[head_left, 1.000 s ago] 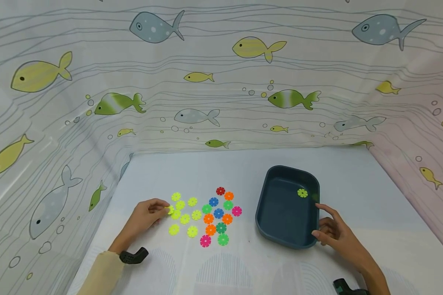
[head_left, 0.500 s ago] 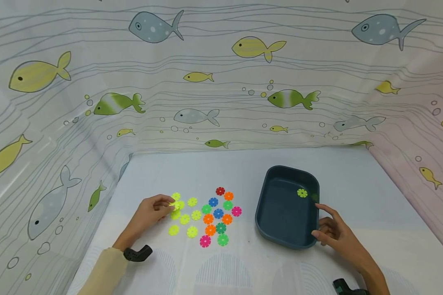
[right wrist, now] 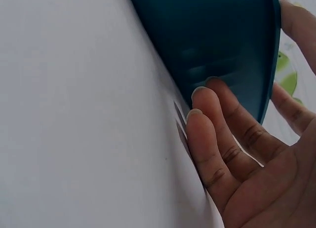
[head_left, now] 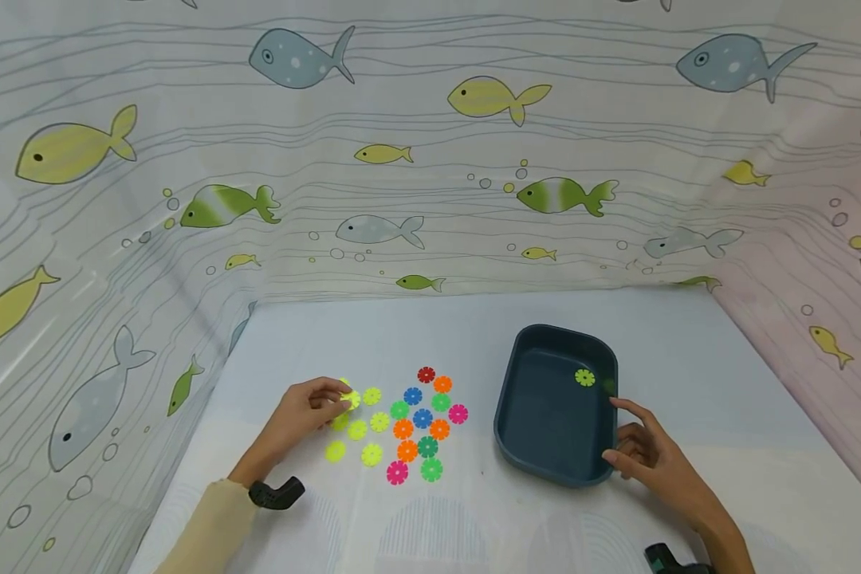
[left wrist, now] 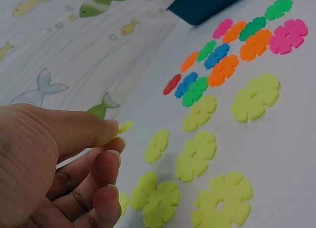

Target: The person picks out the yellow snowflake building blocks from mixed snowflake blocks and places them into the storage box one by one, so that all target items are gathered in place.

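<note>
My left hand (head_left: 303,416) pinches a yellow flower-shaped plastic disc (left wrist: 127,127) between thumb and index finger, raised above the table. Below and to its right lie several loose yellow discs (head_left: 357,430), a few partly hidden by the fingers in the head view. A dark blue tub (head_left: 554,422) stands on the right with one yellow-green disc (head_left: 584,378) inside. My right hand (head_left: 663,466) grips the tub's right side. Its thumb and index finger are at the rim, while the other fingers (right wrist: 203,144) lie against the outer wall.
Between the yellow discs and the tub lies a mixed group of discs, among them blue (head_left: 422,418), orange (head_left: 403,429), pink (head_left: 398,473), green (head_left: 432,469) and dark red (head_left: 426,375). Fish-patterned cloth (head_left: 402,191) walls the white table at the back and sides.
My left hand has moved a little to the right over the yellow discs, the pinched disc going with it. The right hand and the tub have stayed in place.
</note>
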The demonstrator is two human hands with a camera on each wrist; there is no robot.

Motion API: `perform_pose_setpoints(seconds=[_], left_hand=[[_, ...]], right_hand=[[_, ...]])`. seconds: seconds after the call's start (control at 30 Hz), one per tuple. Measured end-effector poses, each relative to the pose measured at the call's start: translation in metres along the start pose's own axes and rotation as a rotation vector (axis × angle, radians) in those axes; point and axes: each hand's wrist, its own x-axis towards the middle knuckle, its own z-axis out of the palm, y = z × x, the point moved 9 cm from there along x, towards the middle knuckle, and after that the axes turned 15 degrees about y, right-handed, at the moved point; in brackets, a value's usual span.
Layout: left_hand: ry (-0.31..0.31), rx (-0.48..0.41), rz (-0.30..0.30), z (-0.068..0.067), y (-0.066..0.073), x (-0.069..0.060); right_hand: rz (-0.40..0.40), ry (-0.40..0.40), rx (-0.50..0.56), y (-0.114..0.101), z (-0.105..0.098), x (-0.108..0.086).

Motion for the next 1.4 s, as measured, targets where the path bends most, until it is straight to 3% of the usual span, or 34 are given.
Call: perform_pose_setpoints(seconds=[0.33,0.57,1.07,1.4], left_hand=[[-0.037,0.0,0.026,0.018,0.018,0.003],[-0.092,-0.054,0.002,0.034,0.029,0.004],[-0.222,-0.113,0.052,0.07,0.058,0.001],[-0.267,-0.139,0.095,0.089,0.072,0.002]], right_hand=[[-0.008,0.012,-0.02,-0.004,0.001,0.0],[-0.02,0.021,-0.069,-0.007,-0.001,-0.001],[-0.019,0.022,-0.087,-0.006,-0.002,-0.002],[-0.002,0.022,-0.075,-0.005,-0.001,-0.001]])
